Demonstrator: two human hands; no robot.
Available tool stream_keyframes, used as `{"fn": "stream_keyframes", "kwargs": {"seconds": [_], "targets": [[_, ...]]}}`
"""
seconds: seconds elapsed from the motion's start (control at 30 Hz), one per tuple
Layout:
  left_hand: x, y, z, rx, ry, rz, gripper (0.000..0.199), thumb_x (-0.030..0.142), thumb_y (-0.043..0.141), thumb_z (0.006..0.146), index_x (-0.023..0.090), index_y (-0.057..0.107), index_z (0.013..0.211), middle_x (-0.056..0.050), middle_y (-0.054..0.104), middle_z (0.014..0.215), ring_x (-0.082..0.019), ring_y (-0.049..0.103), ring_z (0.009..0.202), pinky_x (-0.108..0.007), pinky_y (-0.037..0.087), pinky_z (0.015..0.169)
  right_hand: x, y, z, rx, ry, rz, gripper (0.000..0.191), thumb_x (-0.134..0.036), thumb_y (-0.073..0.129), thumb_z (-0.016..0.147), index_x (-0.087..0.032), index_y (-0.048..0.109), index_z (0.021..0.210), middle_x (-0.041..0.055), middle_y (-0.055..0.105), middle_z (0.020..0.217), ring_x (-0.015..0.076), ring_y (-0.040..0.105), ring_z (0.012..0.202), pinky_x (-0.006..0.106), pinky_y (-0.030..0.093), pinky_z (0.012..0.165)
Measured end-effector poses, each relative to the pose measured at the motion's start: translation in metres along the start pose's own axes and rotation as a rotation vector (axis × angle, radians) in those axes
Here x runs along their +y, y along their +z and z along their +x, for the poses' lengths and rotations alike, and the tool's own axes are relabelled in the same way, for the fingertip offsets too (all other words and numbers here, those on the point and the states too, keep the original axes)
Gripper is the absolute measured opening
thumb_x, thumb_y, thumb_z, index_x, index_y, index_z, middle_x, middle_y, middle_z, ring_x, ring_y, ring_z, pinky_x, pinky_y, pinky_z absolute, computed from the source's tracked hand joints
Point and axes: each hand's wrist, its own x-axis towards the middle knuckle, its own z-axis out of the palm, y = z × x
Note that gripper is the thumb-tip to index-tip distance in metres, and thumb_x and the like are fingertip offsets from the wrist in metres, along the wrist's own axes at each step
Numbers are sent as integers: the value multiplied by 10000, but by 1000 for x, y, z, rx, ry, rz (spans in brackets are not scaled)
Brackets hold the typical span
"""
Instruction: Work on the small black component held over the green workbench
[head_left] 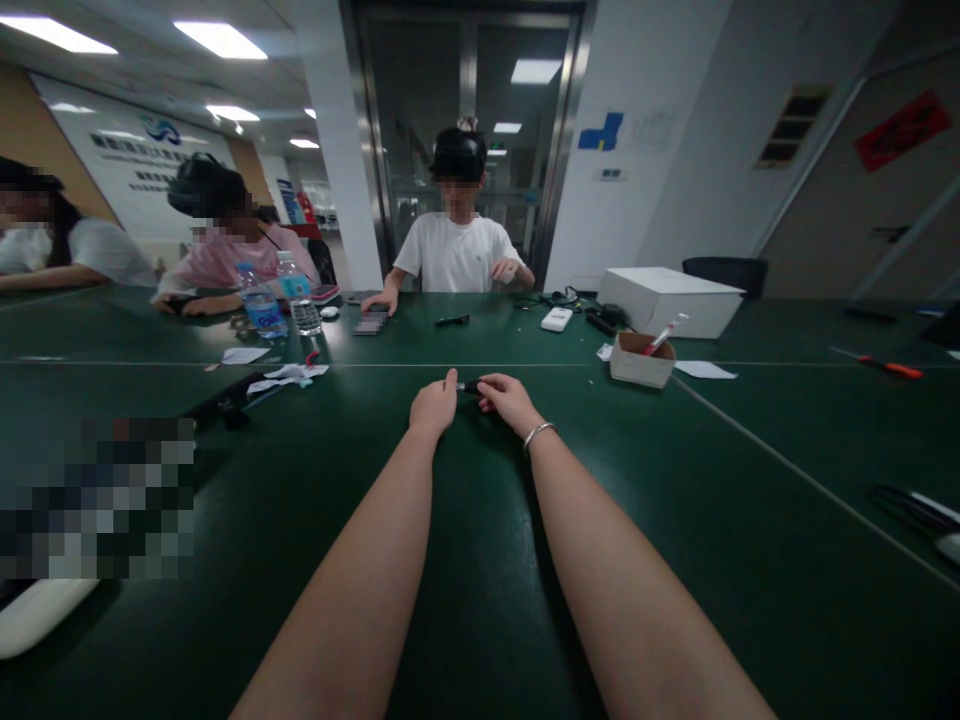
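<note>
Both arms reach forward over the green table point(480, 560). Between my hands is a small black stick-like thing point(471, 387) with a pale, metal-looking section towards its left; its exact kind is too small to tell. My left hand point(433, 407) is closed around its left end, thumb pointing up, and hides that end. With fingertips pinched, my right hand point(511, 402) grips the dark right end. A silver bangle point(538, 436) circles my right wrist. The thing lies roughly level, just above the tabletop.
Across the table sits a person in a white shirt point(459, 250). Two water bottles point(300, 295) stand left of centre. An open small box point(642, 362) and a larger white box point(671, 300) are to the right, with an orange-handled screwdriver point(889, 366) further over. Paper scraps point(289, 374) lie left.
</note>
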Motion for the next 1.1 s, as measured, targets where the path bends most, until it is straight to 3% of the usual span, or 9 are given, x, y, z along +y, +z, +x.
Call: {"fn": "stream_keyframes", "kwargs": {"seconds": [0.2,0.37,0.47,0.57,0.7,0.9,1.0,1.1], "targets": [[-8,1,5,-95,46,-32,355,409,380,877,214,588,664,-51,610,691,-207,542,660,-296,354,624,-2,0,-1,15,12,37,92,-80,587,820,-119,626,894,2,618,634,71,577,499,162,500,466],[-10,2,4,-143,16,-62,461,498,283,894,195,553,674,-35,586,670,-177,512,616,-283,342,589,-5,1,-3,3,26,79,95,-78,583,824,-111,632,898,13,638,636,67,580,507,152,497,472],[-9,2,4,-144,11,14,415,485,305,887,199,557,724,-28,592,712,-174,513,651,-276,329,592,-2,1,-2,5,20,87,96,-73,595,810,-113,634,888,5,634,626,64,577,502,149,494,468],[-10,1,12,-242,28,53,333,413,347,870,205,568,734,-18,593,715,-173,507,665,-274,332,599,2,1,0,18,-7,74,83,-79,613,791,-120,639,858,-12,620,611,57,562,485,151,494,468],[-19,0,22,-412,59,-45,500,504,261,884,186,565,646,-30,565,618,-174,503,611,-289,363,614,3,1,1,4,-13,23,71,-117,650,777,-116,653,848,-7,631,598,57,560,479,149,479,457],[-31,-5,15,-263,154,-125,453,582,375,839,189,572,727,-4,564,649,-152,499,619,-270,375,613,-4,1,-3,-71,19,10,54,-146,664,786,-99,657,811,12,650,574,56,553,455,153,469,460],[-31,-7,13,-244,155,-216,378,552,489,796,186,583,821,3,583,687,-135,509,625,-255,389,619,-6,0,-4,-66,25,44,52,-143,664,790,-96,651,808,18,654,575,59,555,454,155,469,459],[-28,-8,12,-254,117,-302,437,578,426,822,169,578,802,-9,585,664,-126,509,576,-257,392,588,-5,-2,-3,-69,29,71,47,-143,661,795,-99,649,805,19,656,578,58,551,449,154,467,457]]}}
